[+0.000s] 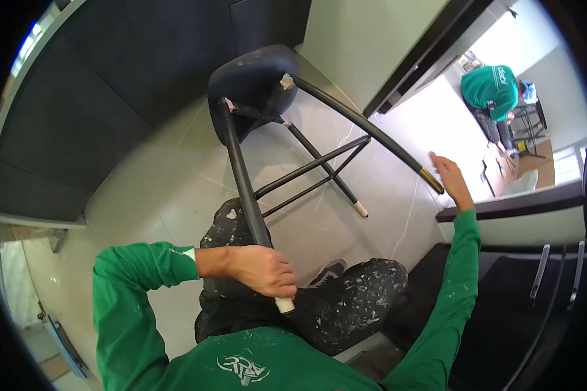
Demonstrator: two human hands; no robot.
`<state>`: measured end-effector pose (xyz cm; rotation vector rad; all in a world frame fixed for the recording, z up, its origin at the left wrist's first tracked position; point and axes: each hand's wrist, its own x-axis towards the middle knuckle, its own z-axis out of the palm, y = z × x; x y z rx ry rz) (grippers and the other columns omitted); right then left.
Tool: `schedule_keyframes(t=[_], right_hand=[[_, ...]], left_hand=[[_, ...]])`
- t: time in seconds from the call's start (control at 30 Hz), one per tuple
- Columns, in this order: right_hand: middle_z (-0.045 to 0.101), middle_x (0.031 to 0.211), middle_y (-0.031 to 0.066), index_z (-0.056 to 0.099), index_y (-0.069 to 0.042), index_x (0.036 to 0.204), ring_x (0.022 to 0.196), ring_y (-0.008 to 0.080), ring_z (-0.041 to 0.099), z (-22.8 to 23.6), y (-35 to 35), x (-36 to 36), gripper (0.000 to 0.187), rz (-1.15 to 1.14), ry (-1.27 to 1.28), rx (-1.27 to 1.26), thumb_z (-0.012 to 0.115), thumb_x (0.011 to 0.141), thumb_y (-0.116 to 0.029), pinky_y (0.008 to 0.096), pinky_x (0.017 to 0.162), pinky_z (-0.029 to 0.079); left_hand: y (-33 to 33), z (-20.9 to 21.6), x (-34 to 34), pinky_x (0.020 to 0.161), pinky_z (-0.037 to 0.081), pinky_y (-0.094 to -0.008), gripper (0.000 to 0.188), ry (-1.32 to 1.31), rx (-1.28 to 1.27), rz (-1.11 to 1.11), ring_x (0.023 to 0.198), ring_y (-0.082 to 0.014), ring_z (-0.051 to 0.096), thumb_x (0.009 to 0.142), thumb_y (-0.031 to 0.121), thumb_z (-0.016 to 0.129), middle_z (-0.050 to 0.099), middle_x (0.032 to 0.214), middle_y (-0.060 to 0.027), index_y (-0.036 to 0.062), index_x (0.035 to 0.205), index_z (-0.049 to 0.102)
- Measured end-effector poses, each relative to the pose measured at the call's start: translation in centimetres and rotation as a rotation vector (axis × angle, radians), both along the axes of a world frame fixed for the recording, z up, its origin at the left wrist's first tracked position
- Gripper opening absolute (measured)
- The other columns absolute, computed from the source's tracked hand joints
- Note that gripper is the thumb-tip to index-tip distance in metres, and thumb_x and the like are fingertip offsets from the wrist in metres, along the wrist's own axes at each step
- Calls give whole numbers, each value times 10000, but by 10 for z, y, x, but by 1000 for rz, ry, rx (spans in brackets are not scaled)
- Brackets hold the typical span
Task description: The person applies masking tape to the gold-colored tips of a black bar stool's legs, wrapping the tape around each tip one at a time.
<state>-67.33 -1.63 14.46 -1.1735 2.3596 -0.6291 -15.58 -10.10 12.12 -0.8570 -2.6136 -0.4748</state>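
A black stool (261, 85) lies tipped over in front of me, its seat away from me and its legs pointing toward me. My left hand (262, 268) is wrapped round the lower end of the nearest leg, just above its whitish wrapped tip (284, 304). The right-hand leg ends in a gold-coloured tip (430, 179). Beside that tip is my right hand (451, 179), fingers stretched out and apparently not gripping it. Another leg has a pale tip (361, 209). Bits of pale covering (287, 81) cling where the legs meet the seat.
Dark cabinet fronts (98, 78) stand at the left. Black drawers with metal handles (540, 270) are at my right. Through an opening at the upper right, another person in green (492, 91) bends near a dark stool (529, 127). A blue flat object (65, 345) lies lower left.
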Motion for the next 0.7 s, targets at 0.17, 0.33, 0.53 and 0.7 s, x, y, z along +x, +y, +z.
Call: schedule_keyframes(t=[0.17,0.33,0.53,0.7], right_hand=[[701,757,202,726,5,803,705,358,698,-17,-35,28,735,41,248,363,662,912,-720,476,681,530],[682,693,199,692,-14,733,692,391,688,-11,-45,31,741,-6,376,267,656,914,-731,480,662,525],[677,724,234,688,22,757,705,410,685,-1,-53,57,732,0,355,279,646,954,-682,492,671,517],[610,617,148,679,17,750,553,285,617,0,-43,66,688,-57,97,295,679,960,-638,433,587,486]], left_hand=[[-28,7,-16,537,469,-302,342,-6,35,-55,582,-153,587,963,292,739,503,689,25,139,783,492],[-83,32,-22,537,479,-315,324,-36,45,-61,585,-170,590,964,284,735,498,682,12,131,779,516],[-127,24,9,596,483,-311,357,-99,-47,77,640,-159,584,950,281,772,488,674,15,122,757,517],[-158,34,37,782,600,-367,270,-24,-2,298,791,-222,669,852,208,881,596,806,-33,59,904,662]])
